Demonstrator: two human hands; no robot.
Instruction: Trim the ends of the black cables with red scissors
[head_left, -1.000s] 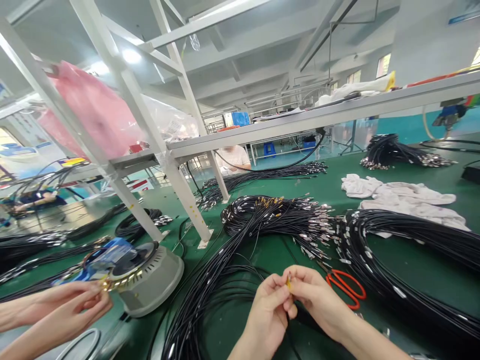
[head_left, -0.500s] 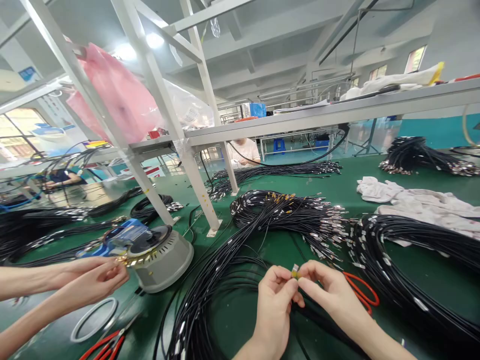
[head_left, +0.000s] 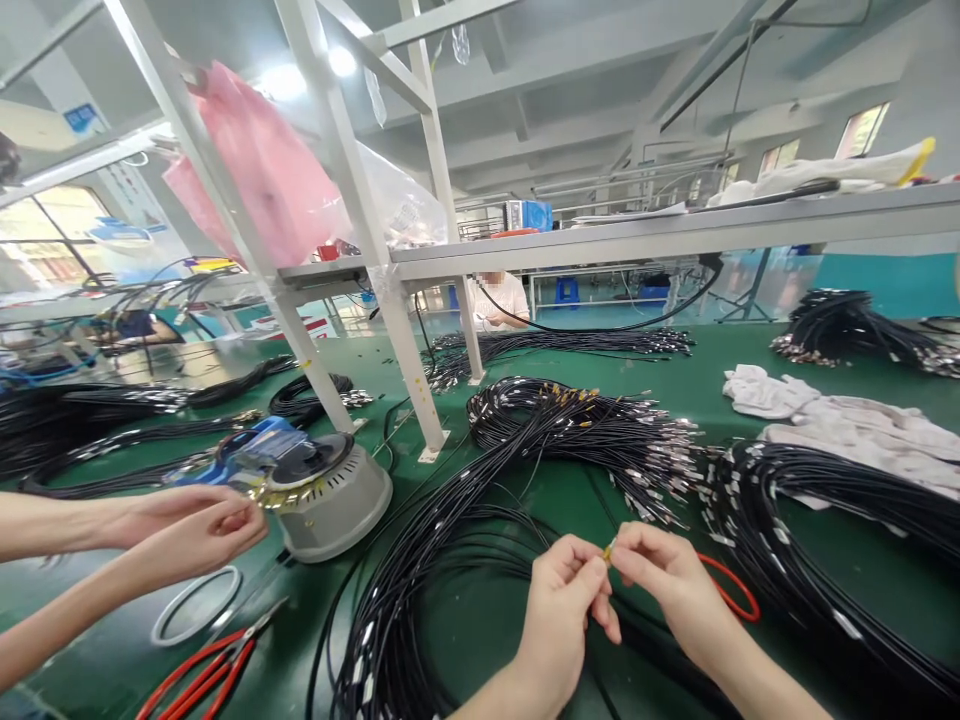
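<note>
My left hand (head_left: 564, 610) and my right hand (head_left: 664, 585) meet low in the middle of the view, fingertips pinched together on a small gold cable connector (head_left: 608, 550). A black cable runs down from it between my hands. Under and around them lies a big loop of black cables (head_left: 420, 590) on the green table (head_left: 547, 490). Orange-handled scissors (head_left: 731, 590) lie just behind my right hand, partly hidden by it.
A co-worker's two hands (head_left: 202, 525) work at the left beside a grey round machine (head_left: 330, 495). Red pliers (head_left: 195, 670) and a white ring (head_left: 191, 620) lie near them. More cable bundles (head_left: 600, 430), white cloths (head_left: 832, 415) and white frame posts (head_left: 397, 330) stand behind.
The view has shifted right and up a little. My hands stay pinched on the connector, now tilted and held slightly lower. The co-worker's hands remain at the machine.
</note>
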